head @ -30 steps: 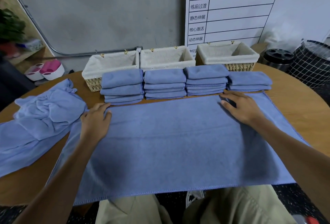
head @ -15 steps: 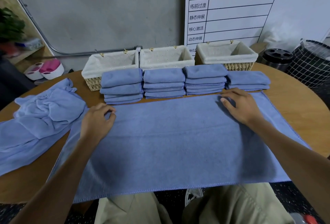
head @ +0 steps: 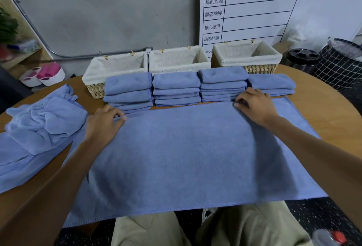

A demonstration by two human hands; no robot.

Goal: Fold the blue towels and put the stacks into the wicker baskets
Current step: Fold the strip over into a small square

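A large blue towel [head: 186, 157] lies spread flat across the round wooden table [head: 325, 120], its near edge hanging over the table's front. My left hand [head: 102, 126] pinches the towel's far edge near the left end. My right hand [head: 254, 106] pinches the same far edge toward the right. Behind the towel stand several stacks of folded blue towels [head: 176, 91]. Three lined wicker baskets [head: 115, 65] [head: 178, 57] [head: 246, 51] hold nothing and line the table's back edge.
A heap of unfolded blue towels [head: 37, 128] lies on the table's left side. A black bin [head: 302, 59] and a grid-pattern hamper [head: 340, 63] stand beyond the table at the right. A bottle with a red cap [head: 331, 238] sits by my knee.
Both hands slid up to the towel's far edge and their fingers curled from flat into a pinch on it. The view shifted slightly closer.
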